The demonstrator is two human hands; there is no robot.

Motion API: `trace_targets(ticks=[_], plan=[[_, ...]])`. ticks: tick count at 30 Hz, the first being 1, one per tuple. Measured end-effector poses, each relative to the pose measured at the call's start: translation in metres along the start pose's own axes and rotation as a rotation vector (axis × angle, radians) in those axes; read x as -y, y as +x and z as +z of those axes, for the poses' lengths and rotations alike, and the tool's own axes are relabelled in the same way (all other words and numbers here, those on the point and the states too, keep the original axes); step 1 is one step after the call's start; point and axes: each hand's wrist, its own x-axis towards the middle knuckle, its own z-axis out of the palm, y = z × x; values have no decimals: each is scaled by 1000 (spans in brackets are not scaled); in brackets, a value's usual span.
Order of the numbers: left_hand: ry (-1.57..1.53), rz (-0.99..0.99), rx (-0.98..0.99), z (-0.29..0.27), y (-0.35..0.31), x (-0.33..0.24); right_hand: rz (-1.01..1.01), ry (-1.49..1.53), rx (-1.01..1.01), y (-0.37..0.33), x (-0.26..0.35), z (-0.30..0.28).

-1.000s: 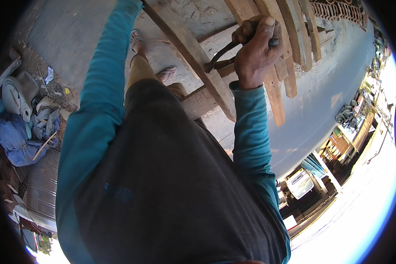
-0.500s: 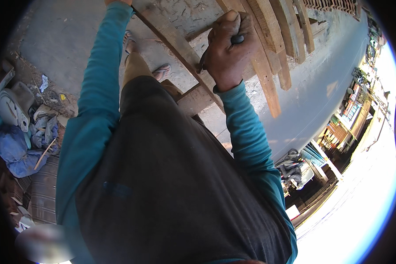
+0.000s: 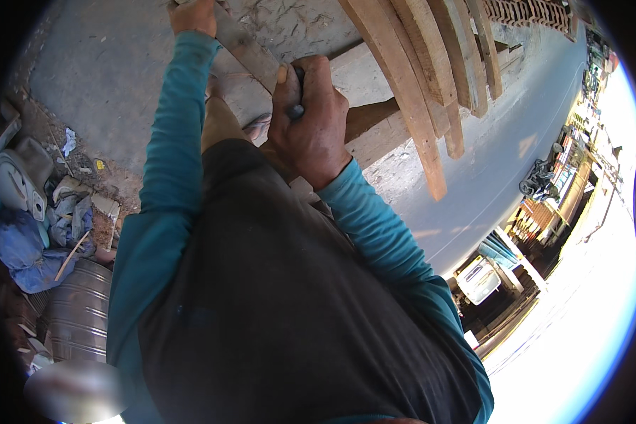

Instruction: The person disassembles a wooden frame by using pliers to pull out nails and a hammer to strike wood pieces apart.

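My left hand (image 3: 193, 17), partly cut off by the upper edge, is closed at the far end of a narrow wooden strip (image 3: 246, 51). The strip slants from there down toward my right hand (image 3: 309, 127). That hand is a fist around a dark-handled tool (image 3: 295, 112); a rounded dark end sticks out between the fingers, and the fist hides the rest, so its kind does not show. The fist covers the strip's near part; whether the tool touches the wood, I cannot tell.
Several curved wooden pieces (image 3: 431, 63) lie side by side to the right of my hands, across a timber beam (image 3: 381, 134). Blue bags (image 3: 21, 240) and a ribbed metal drum (image 3: 81, 307) stand at the left. A sandalled foot (image 3: 258, 126) shows beside my leg. Beyond runs a grey road (image 3: 509, 155).
My right hand, holding the dark-handled tool, has moved left and down toward my body. My left hand shows lower in the view. A motorcycle has passed along the road.
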Motion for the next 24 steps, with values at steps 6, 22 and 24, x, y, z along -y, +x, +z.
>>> trace_targets(ticks=[6,22,24], plan=[[257,32,-14,-64,39,3,2,-22,130,1,13,26],[47,-146,19,28,-46,-60,-48,122,437,-3,-10,-14],[-4,-135,19,20,-40,-58,-31,106,468,-1,-7,-12]])
